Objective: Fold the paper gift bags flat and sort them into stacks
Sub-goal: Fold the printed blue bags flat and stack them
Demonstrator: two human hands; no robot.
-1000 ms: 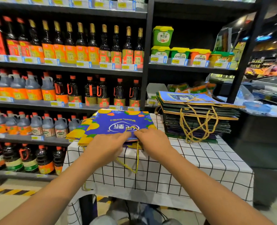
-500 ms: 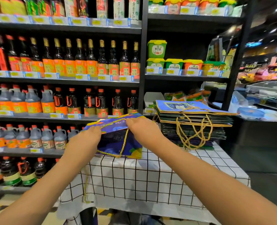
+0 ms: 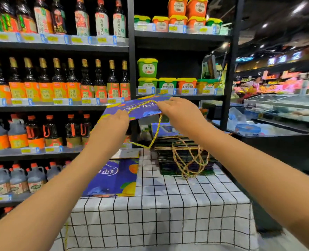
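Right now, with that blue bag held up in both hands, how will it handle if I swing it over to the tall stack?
The blue bag probably stays fairly stiff: it spans flat between the left hand and right hand without sagging. Likely light. Its gold cord handle hangs loose and may snag the cords on the tall stack.

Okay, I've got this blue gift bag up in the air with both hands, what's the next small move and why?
Probably lower it onto the blue stack on the checked tablecloth. The left hand and right hand hold the blue gift bag flat above the table, and its print matches that stack, not the darker stack on the right.
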